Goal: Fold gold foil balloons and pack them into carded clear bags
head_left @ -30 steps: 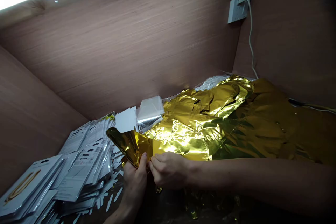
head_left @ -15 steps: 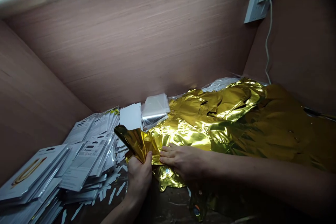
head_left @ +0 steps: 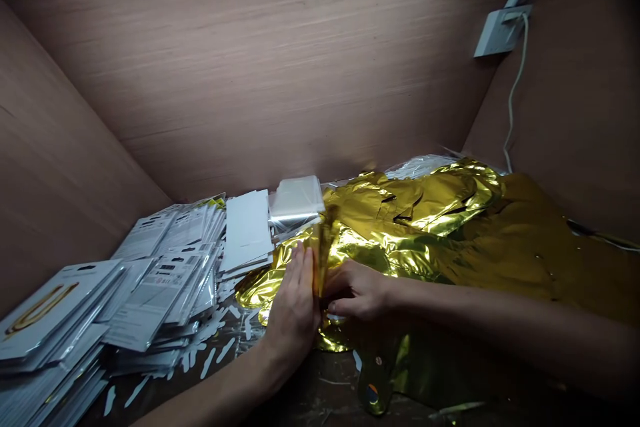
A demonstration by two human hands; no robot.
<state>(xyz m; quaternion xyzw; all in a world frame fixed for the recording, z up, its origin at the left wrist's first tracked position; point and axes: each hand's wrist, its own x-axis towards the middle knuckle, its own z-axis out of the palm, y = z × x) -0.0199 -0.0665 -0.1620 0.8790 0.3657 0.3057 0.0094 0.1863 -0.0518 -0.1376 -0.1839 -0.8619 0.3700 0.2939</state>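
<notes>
1. The left hand [head_left: 293,310] is being laid nearly flat, fingers straight, against the left side of a folded foil piece [head_left: 321,257]; whether its thumb is being closed on the foil cannot be told.
2. The right hand [head_left: 361,288] is being kept curled at the foil's right side, close to the left hand; its fingertips are being partly hidden, so a pinch cannot be confirmed.
3. The folded foil piece is being held upright between the two hands, above the near middle of the table [head_left: 295,403].
4. To the right and far side, the table is being covered by a gold foil pile [head_left: 415,240].
5. Beyond the left hand, white cards [head_left: 247,230] are being overlapped in a stack, just left of clear sleeves [head_left: 297,197].
6. At left, the table is being taken up by packets [head_left: 145,300], with paper scraps [head_left: 207,361] being scattered beside them.
7. At far right, a cord [head_left: 515,93] is being hung from a wall socket [head_left: 503,30].
</notes>
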